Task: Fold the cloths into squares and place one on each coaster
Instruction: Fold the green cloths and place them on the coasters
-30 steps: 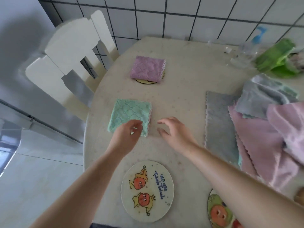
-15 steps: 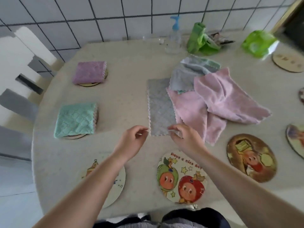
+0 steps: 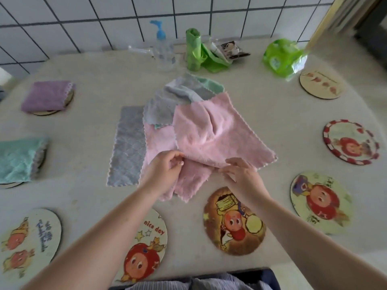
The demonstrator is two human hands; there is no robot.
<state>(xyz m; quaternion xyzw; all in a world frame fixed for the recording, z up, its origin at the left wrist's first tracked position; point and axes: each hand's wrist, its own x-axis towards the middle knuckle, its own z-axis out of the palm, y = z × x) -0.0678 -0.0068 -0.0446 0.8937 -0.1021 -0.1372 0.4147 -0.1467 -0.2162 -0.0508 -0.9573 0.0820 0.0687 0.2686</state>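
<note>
A: While both hands work at its near edge, the top pink cloth (image 3: 217, 130) lies rumpled at the middle of the table (image 3: 272, 109), draped over a second pink cloth (image 3: 188, 181) whose corner hangs toward the person.

B: And the grip?

A: The left hand (image 3: 165, 174) has fingers curled, thumb and fingertips pinching the pink edge. The right hand (image 3: 240, 174) pinches the same edge further along, fingers bent and close together.

B: What's under the pile?

A: A grey quilted cloth (image 3: 127, 147) lies flat just left of the pink ones, partly tucked beneath them. Behind sits a crumpled grey-and-mint cloth (image 3: 184, 95).

B: Any already placed?

A: Two, on the left. A folded purple cloth (image 3: 46, 96) rests on a coaster whose rim peeks out, and a folded teal cloth (image 3: 18, 160) covers another nearer the person.

B: Bare coasters?

A: Plenty, all cartoon prints. A brown coaster (image 3: 234, 222) sits just below the right hand, a "nice day" coaster (image 3: 146, 248) under the left forearm, a two-figure coaster (image 3: 29, 239) at the near left. To the right, a pale coaster (image 3: 322, 204), a red-rimmed coaster (image 3: 351, 142) and a plain wooden coaster (image 3: 320, 84).

B: Back of the table?

A: A blue-topped pump bottle (image 3: 162, 49), a green bag roll (image 3: 194, 51) and a green packet (image 3: 282, 57), against the tiled wall (image 3: 83, 24)
</note>
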